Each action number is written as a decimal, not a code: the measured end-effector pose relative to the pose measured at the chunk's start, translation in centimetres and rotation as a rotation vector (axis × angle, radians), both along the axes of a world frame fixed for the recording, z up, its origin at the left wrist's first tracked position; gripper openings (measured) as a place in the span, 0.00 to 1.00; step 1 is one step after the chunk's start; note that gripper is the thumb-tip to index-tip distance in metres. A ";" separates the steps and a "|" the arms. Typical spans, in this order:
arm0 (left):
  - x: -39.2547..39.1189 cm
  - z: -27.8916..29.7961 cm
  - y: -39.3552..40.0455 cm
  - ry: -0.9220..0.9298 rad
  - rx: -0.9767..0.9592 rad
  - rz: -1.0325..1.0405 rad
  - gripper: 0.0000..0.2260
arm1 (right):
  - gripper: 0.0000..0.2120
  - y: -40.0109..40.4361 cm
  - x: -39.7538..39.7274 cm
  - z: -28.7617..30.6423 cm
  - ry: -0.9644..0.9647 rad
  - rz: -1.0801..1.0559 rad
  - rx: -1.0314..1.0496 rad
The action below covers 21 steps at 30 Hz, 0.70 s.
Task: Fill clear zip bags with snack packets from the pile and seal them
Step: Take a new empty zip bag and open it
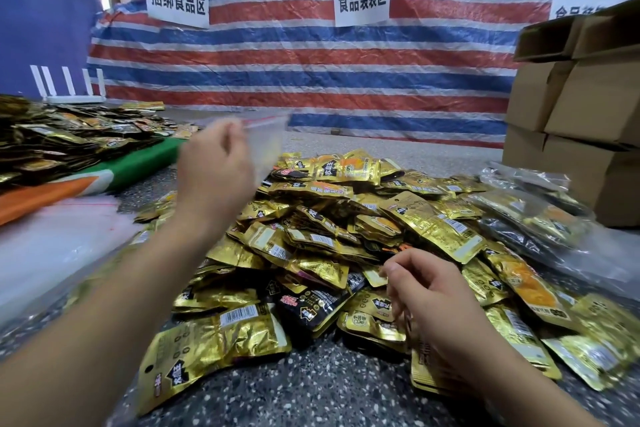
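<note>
- Right hand (429,291): nearest item, low over the front of the pile; fingers loosely curled, nothing visibly grasped, tips just above a gold packet.
- Pile of snack packets (346,225): gold and black foil packets heaped loose on the speckled floor (311,392), spreading from the front edge to mid-scene.
- Left hand (211,163): raised above the pile's far left side, fingers pinching the top edge of a clear zip bag (266,135); the bag is blurred, has a red zip strip, and appears empty.
- Step in hand, as judged: a fresh bag is taken up and not yet loaded. The next move calls for the mouth to be opened and the free hand to gather packets from the pile.
- Stack of empty clear bags (52,239): flat at left, beside the pile.
- Filled clear bags (533,215): at right, holding packets; seals cannot be told.
- Second heap of packets (69,135): far left, on green and orange cloth.
- Cardboard boxes (581,107): far right, stacked; contents hidden.
</note>
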<state>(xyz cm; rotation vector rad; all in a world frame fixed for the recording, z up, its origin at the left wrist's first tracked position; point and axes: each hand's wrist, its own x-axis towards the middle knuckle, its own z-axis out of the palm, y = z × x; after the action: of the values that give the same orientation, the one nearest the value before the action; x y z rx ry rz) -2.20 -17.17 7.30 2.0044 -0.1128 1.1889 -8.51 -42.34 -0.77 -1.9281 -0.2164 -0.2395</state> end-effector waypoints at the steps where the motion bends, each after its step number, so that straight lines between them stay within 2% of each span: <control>1: -0.5 -0.4 -2.1 -0.011 0.006 -0.102 0.14 | 0.12 -0.1 0.0 0.2 0.044 -0.006 0.084; 5: -2.9 -3.8 -7.9 0.068 0.156 -0.418 0.17 | 0.13 0.0 0.5 1.0 0.231 -0.001 0.430; 9: -4.1 -6.5 -9.7 0.176 0.311 -0.630 0.15 | 0.22 0.0 1.0 1.5 0.360 0.012 0.650; 11: -4.6 -7.2 -10.2 0.216 0.370 -0.738 0.15 | 0.26 -0.4 1.1 1.6 0.369 0.024 0.683; 15: -5.7 -7.8 -10.6 0.234 0.410 -0.790 0.14 | 0.30 -0.9 1.2 1.3 0.361 0.020 0.657; 18: -5.8 -7.8 -10.5 0.272 0.429 -0.782 0.15 | 0.26 -1.2 1.4 1.3 0.343 -0.041 0.654; 21: -5.7 -7.8 -10.3 0.302 0.428 -0.776 0.16 | 0.18 -1.5 1.6 1.4 0.316 -0.106 0.631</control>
<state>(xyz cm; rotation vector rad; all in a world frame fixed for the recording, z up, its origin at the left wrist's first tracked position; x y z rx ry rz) -7.94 -27.51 -0.49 2.1487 -0.9607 0.3773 -6.91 -43.85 0.60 -1.3242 0.1600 -0.0565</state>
